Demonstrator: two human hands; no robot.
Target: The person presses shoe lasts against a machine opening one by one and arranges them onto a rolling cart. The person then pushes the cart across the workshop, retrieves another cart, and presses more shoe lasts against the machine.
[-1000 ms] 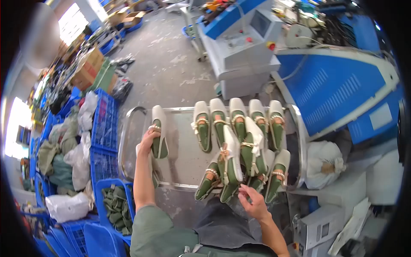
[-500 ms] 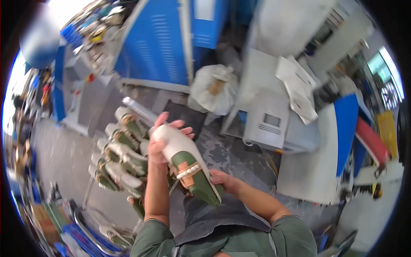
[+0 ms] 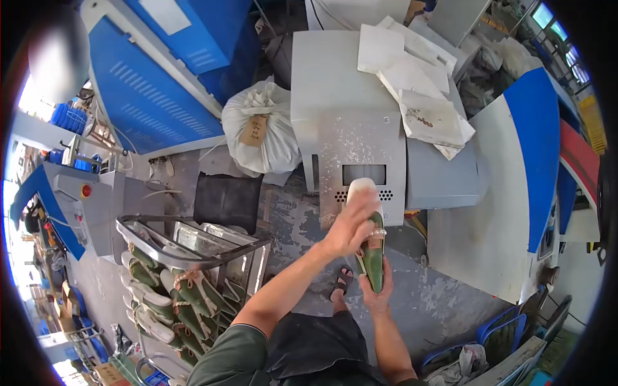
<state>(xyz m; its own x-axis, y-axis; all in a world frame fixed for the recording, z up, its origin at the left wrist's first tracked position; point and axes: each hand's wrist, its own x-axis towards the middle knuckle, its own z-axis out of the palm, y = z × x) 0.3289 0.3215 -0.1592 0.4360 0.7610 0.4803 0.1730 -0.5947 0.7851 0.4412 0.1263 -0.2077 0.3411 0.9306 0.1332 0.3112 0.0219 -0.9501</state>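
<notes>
Shoe (image 3: pixel 374 256): held in front of the body, toe pointing away from the person, heel toward them. Toe pale, lining green, a beaded strap across the opening. In this view the toe overlaps the lower part of a dark window (image 3: pixel 364 174) on the grey machine (image 3: pixel 360 138); cannot tell whether the two touch.

Right hand (image 3: pixel 376 294): closed around the heel end, thumb along one side, fingers on the other.

Left hand (image 3: pixel 354 225): laid over the front half of the shoe, fingers bent across the upper near the strap. Fingers blurred; cannot tell whether they grip or only rest there.

Surroundings: white sheets (image 3: pixel 430 119) lie overlapping on top of the machine. A tied white sack (image 3: pixel 277 145) with a brown label (image 3: pixel 253 130) stands on the floor to the machine's left, near a blue cabinet (image 3: pixel 161 87). At lower left, a metal rack (image 3: pixel 183 262) bears more shoes (image 3: pixel 187 312) of the same pale and green kind, crowded together. A sandalled foot (image 3: pixel 345 278) shows on the floor between the forearms.
</notes>
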